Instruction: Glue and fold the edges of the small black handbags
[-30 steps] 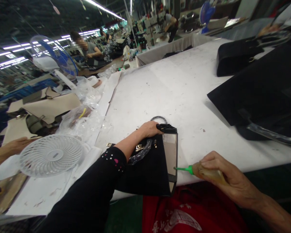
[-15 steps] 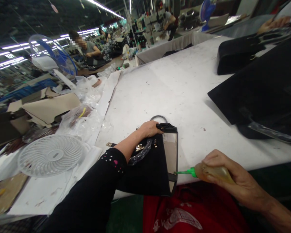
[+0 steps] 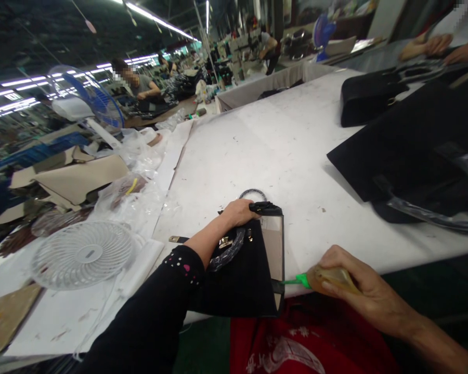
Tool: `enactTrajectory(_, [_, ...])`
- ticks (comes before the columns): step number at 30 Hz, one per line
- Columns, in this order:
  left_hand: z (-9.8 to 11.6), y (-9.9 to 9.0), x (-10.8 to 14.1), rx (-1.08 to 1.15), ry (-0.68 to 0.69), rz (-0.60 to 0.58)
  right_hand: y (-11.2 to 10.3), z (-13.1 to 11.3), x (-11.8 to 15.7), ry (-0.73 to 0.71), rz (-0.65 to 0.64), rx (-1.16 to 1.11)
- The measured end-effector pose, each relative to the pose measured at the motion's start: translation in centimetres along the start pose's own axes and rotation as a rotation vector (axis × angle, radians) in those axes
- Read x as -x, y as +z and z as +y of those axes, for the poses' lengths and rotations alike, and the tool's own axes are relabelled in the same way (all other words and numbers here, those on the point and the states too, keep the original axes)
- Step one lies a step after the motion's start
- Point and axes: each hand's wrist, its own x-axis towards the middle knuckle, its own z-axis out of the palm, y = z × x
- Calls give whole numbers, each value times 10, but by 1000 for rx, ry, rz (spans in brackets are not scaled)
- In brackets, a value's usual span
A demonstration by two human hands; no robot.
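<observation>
A black handbag (image 3: 234,291) lies on the white table at its near edge, with gold-coloured hardware and a plastic-wrapped handle (image 3: 229,254). One side shows a beige panel (image 3: 273,249) with dark edges. My left hand (image 3: 237,212) grips the bag at its top, fingers closed over the black edge and partly hidden. In my right hand (image 3: 349,280) is a glue bottle (image 3: 329,279) of yellowish liquid, fingers wrapped round it. Its thin green nozzle (image 3: 296,280) points left, the tip at the dark strip (image 3: 276,285) near the panel's lower end.
More black bags (image 3: 405,150) lie on the table (image 3: 253,150) at right, near another person's hands (image 3: 429,47). At left are a white fan (image 3: 83,254), clear plastic (image 3: 140,150) and beige bag pieces (image 3: 81,176). A blue fan (image 3: 97,98) stands behind.
The glue bottle has moved slightly left, its nozzle tip still at the dark strip on the bag's side. My left hand keeps its hold. The view has shifted a little.
</observation>
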Motion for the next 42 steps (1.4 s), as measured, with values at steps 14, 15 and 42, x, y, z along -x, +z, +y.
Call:
enactTrajectory(14, [33,-100,78,-128,113,397,-14,6,-24,-413,103,295])
enactTrajectory(15, [39,-102,84,-171,115,434,-15,9,-29,-433,123,332])
enactTrajectory(42, [59,-57,150,-39,-7,466,-22,31,-56,-147,204,-3])
